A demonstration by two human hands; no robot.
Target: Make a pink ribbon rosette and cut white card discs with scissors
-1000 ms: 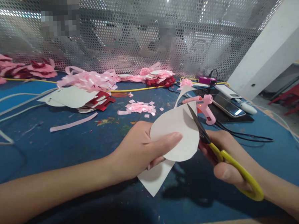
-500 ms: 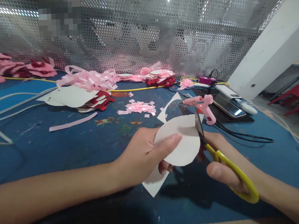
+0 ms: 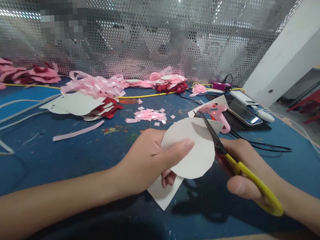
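Note:
My left hand (image 3: 158,157) is closed on a piece of white card (image 3: 196,152) with a rounded outline, thumb on top and fingers curled beneath. A pointed corner of card hangs below those fingers. In my right hand (image 3: 244,173) are yellow-handled scissors (image 3: 256,190), thumb through one loop. Their dark blades lie across the card's upper right edge, where a strip of card stands off behind them. Just beyond the blades lies a pink hot glue gun (image 3: 218,113), partly covered by the card.
Small pink ribbon scraps (image 3: 150,115) lie mid-table. Behind are curled pink ribbons (image 3: 93,84), white card shapes (image 3: 75,103) and a yellow cable (image 3: 145,96). A phone (image 3: 244,112) rests at the right. A perforated metal screen (image 3: 145,38) closes off the back.
The scissor blades have swung leftward over the card's upper edge, and my right hand has shifted slightly right. The card has turned, its cut strip now rising nearer the glue gun.

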